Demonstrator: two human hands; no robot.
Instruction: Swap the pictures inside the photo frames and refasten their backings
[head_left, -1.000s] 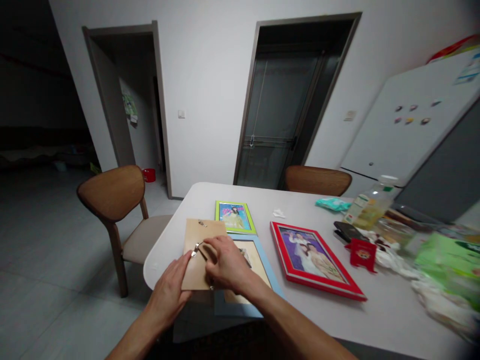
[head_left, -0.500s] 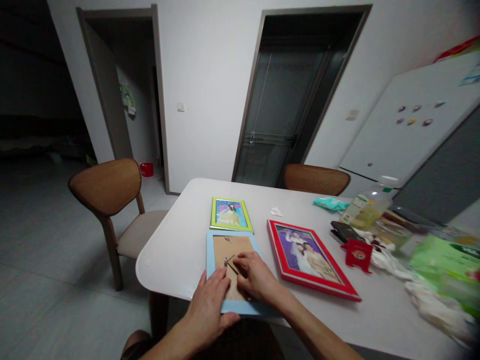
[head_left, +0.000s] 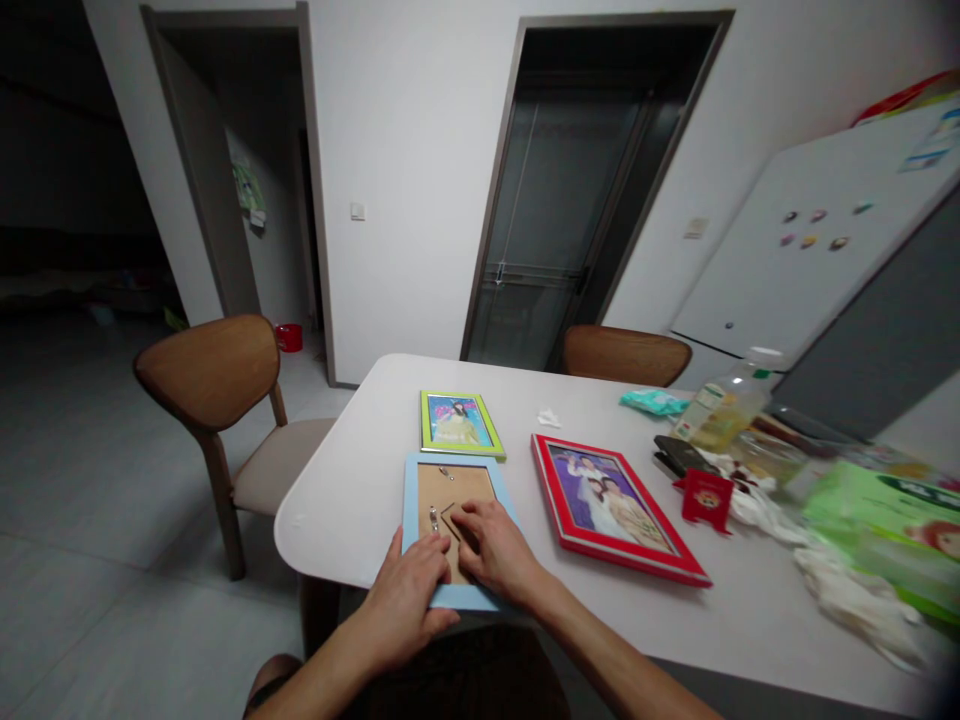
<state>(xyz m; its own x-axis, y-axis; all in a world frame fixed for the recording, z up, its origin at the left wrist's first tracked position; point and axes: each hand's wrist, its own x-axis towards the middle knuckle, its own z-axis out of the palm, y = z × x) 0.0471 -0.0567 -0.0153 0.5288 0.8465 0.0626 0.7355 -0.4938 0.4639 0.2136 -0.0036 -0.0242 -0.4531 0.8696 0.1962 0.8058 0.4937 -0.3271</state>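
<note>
A light blue frame (head_left: 411,500) lies face down at the table's near edge, its brown backing board (head_left: 474,484) facing up. Two small metal hangers show on the board, the lower one (head_left: 433,519) close to my left fingertips. My left hand (head_left: 409,600) rests over the frame's lower left part, fingers spread, thumb at the bottom edge. My right hand (head_left: 495,550) is over the board's right side, thumb and fingers pinched on a thin dark bent piece (head_left: 448,520), like a stand or hex key; I cannot make out which.
A green-framed picture (head_left: 459,424) lies beyond the blue frame. To the right are a red-framed picture (head_left: 615,510), a dark wallet-like item (head_left: 684,458), a red card (head_left: 706,500), a bottle (head_left: 724,405), crumpled tissues and a green pack (head_left: 885,530). Wooden chairs (head_left: 214,370) stand around.
The bent piece in my right hand has turned away from the lower hanger, which is now more visible. Both hands and the blue frame have shifted slightly left and up in view.
</note>
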